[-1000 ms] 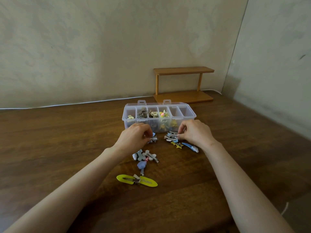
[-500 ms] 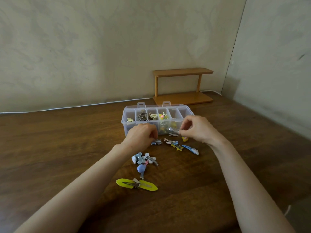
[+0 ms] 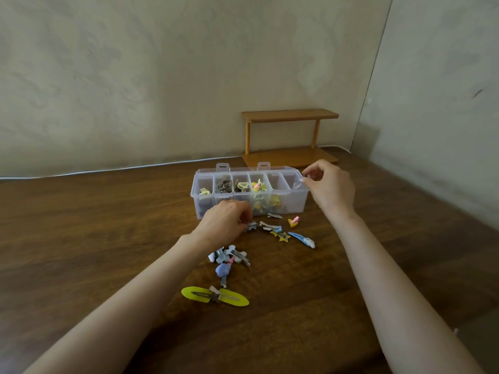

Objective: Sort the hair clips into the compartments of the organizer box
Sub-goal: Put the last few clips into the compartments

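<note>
Organizer box: the clear organizer box (image 3: 295, 205) stands on the table (image 3: 108, 238) with its lid folded back and six compartments in a row. The four from the left hold clips: cream, dark metal, beige, then yellow and pink.
Right hand: the right hand (image 3: 333, 188) hovers at the rightmost compartment. Its thumb and forefinger pinch a small pale clip (image 3: 297, 183) just inside the rim.
Left hand: the left hand (image 3: 222, 222) is low at the table, just in front of the box. Its fingers are curled and pinch a grey clip (image 3: 252, 227).
Loose clips: in front of the box lie a yellow wedge clip (image 3: 293, 222), a star clip (image 3: 282, 237) and a blue cloud clip (image 3: 303, 238). Nearer the person are a white and grey cluster (image 3: 229, 256), a purple-blue clip (image 3: 223, 269) and the yellow-green clips (image 3: 214, 295).
Table: dark brown wood.
Behind: a wooden shelf (image 3: 290, 116) stands near the corner of the walls, and a white cable (image 3: 108, 171) runs along the foot of the wall.
</note>
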The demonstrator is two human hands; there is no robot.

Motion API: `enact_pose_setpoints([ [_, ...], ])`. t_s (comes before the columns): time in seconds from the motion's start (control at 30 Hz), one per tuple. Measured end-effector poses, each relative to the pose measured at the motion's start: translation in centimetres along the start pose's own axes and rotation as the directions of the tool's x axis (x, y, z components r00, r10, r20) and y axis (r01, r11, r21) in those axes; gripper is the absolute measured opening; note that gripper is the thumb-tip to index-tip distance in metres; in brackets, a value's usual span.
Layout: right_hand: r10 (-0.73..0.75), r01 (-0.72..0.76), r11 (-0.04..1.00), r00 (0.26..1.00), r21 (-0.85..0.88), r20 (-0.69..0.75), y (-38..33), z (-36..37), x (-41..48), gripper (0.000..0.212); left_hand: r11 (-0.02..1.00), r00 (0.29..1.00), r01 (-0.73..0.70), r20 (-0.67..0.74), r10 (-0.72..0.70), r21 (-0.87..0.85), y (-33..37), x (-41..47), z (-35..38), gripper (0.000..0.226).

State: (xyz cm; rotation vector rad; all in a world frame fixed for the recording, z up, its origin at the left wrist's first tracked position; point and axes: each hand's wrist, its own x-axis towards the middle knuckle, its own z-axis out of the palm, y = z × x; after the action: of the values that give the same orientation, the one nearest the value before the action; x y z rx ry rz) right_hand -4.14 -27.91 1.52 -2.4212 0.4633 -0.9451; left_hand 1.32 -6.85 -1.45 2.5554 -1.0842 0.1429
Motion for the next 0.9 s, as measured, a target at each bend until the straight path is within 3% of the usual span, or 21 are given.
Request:
enact_pose_setpoints([
  [0.2, -0.019, 0.019, 0.998, 1.000, 0.054, -0.003, 0.3, -0.3, -0.8, 0.016, 1.000, 0.999, 0.011, 0.041, -0.012, 0.027, 0.1, -0.1, -0.2, 0.020],
  [0.33, -0.043, 0.032, 0.997, 0.986, 0.074, 0.164, 0.2, -0.9, -0.8, 0.010, 0.999, 0.999, 0.016, 0.051, -0.018, 0.035, 0.3, -0.1, -0.1, 0.025],
  [0.47, -0.044, 0.026, 0.994, 0.985, 0.106, 0.164, 0.3, -0.8, -1.4, 0.004, 1.000, 1.000, 0.008, 0.025, -0.008, 0.013, 0.3, 0.0, 0.1, 0.017],
  [0.6, -0.124, 0.071, 0.967, 0.970, 0.243, 0.211, 0.3, -0.3, -2.6, 0.007, 0.997, 0.999, 0.005, -0.054, -0.009, -0.072, 0.7, -0.2, -0.4, 0.015],
  [0.73, -0.237, 0.118, 0.936, 0.909, 0.332, 0.343, -0.9, 0.2, -3.5, 0.010, 0.981, 0.988, -0.011, -0.150, -0.019, -0.196, 1.3, -0.1, -0.9, 0.011],
  [0.9, -0.258, 0.047, 0.910, 0.841, 0.411, 0.475, -1.6, 0.5, -4.1, 0.019, 0.906, 0.991, 0.008, -0.120, -0.065, -0.422, 1.8, -0.1, -1.1, 0.013],
])
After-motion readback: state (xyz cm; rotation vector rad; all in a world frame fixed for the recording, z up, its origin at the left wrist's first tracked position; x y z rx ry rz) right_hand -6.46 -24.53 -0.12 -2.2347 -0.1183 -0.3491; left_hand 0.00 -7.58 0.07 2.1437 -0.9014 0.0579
